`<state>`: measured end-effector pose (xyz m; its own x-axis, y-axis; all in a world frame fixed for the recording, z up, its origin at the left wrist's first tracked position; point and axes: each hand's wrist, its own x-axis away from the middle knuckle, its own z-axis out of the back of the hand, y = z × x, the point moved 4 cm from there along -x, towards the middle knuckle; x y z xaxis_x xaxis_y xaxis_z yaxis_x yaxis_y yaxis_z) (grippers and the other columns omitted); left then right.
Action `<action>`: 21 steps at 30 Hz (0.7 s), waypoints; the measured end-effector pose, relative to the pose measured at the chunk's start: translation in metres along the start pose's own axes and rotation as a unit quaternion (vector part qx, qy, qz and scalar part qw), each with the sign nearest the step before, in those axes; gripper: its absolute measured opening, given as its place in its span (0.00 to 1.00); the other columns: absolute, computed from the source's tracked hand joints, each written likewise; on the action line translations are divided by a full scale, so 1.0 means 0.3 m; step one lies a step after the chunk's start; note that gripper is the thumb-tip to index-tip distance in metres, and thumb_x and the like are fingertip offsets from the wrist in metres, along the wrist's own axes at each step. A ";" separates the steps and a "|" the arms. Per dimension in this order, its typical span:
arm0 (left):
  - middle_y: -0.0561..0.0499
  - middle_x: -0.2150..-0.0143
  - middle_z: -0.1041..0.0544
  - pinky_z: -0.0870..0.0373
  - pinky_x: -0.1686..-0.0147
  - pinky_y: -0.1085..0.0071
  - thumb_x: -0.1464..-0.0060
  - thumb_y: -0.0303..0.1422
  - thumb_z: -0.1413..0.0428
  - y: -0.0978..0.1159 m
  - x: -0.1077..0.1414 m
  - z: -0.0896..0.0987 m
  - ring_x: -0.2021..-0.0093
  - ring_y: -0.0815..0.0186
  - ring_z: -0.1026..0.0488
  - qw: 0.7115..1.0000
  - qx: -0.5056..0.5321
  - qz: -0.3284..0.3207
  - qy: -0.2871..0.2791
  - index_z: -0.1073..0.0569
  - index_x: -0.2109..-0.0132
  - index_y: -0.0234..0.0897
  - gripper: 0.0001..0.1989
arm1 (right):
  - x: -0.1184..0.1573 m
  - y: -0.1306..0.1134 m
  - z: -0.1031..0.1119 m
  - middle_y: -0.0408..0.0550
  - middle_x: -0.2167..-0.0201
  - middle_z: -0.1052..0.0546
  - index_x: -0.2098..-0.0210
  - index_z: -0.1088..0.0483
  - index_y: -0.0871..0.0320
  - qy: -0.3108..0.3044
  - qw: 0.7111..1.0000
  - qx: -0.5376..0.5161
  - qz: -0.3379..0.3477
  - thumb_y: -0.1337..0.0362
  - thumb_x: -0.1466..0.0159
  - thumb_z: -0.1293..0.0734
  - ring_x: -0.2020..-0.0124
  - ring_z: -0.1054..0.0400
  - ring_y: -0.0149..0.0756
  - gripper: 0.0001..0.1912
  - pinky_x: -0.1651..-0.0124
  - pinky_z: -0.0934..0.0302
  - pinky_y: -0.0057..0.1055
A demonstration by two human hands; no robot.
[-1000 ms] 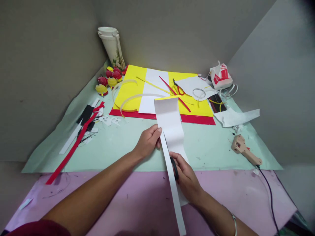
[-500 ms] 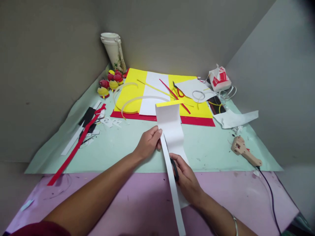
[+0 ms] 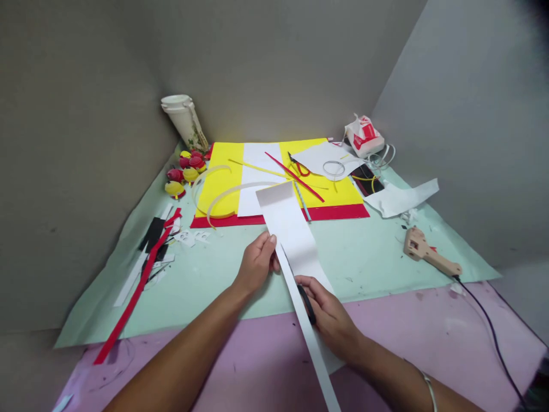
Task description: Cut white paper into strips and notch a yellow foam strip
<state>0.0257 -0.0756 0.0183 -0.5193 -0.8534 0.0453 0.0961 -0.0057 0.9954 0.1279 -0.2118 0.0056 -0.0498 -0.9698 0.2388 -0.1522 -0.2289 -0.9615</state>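
My left hand [image 3: 258, 260] pinches the left edge of a long white paper sheet [image 3: 295, 232], close to where a narrow strip [image 3: 306, 332] parts from it. The sheet's far end curls up over the yellow sheets. Black-handled scissors [image 3: 306, 304] are gripped in my right hand [image 3: 328, 312], lying along the slit between strip and sheet. Their blades are mostly hidden by the paper. The narrow strip hangs down toward me past the table's front.
Yellow, white and red sheets [image 3: 214, 189] lie at the back with orange-handled scissors [image 3: 302, 169]. A glue gun [image 3: 431, 254] rests on the right, its cord trailing forward. Red and black scraps [image 3: 141, 274] lie left, below small red-and-yellow pieces [image 3: 175, 189]. A white container [image 3: 185, 123] stands behind.
The sheet's far end has tipped, so its yellow underside no longer shows. The view has shifted and tilted. Both hands keep their hold on the paper and scissors.
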 end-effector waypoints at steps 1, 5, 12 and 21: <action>0.57 0.82 0.33 0.39 0.74 0.73 0.36 0.42 0.54 0.001 -0.001 0.000 0.80 0.70 0.36 1.000 -0.001 0.001 0.000 0.37 0.70 0.39 0.16 | 0.000 -0.001 0.000 0.38 0.75 0.39 0.49 0.34 0.52 -0.001 1.000 0.000 0.001 0.58 0.29 0.43 0.74 0.46 0.32 0.13 0.69 0.48 0.29; 0.57 0.83 0.33 0.39 0.74 0.73 0.37 0.42 0.54 -0.002 -0.003 0.001 0.79 0.70 0.35 1.000 -0.011 0.006 -0.001 0.38 0.71 0.39 0.17 | 0.003 -0.008 -0.006 0.38 0.75 0.38 0.48 0.34 0.53 -0.010 1.000 -0.006 -0.003 0.58 0.29 0.43 0.74 0.46 0.32 0.14 0.70 0.48 0.29; 0.58 0.83 0.33 0.39 0.75 0.73 0.36 0.42 0.55 -0.007 -0.003 0.000 0.80 0.70 0.36 1.000 -0.018 -0.001 0.000 0.38 0.71 0.39 0.17 | 0.006 -0.004 -0.004 0.40 0.73 0.35 0.48 0.34 0.53 -0.005 1.000 -0.011 -0.016 0.56 0.30 0.43 0.76 0.47 0.31 0.15 0.72 0.49 0.28; 0.58 0.83 0.33 0.39 0.74 0.73 0.37 0.42 0.54 -0.011 -0.004 0.001 0.80 0.70 0.35 1.000 -0.019 0.001 0.003 0.38 0.71 0.39 0.17 | 0.005 0.003 0.003 0.39 0.74 0.37 0.49 0.34 0.52 0.000 1.000 0.000 -0.015 0.56 0.30 0.42 0.75 0.47 0.32 0.14 0.72 0.49 0.29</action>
<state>0.0258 -0.0744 0.0151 -0.5138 -0.8567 0.0467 0.1296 -0.0237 0.9913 0.1284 -0.2134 0.0049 -0.0443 -0.9624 0.2681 -0.1541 -0.2586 -0.9536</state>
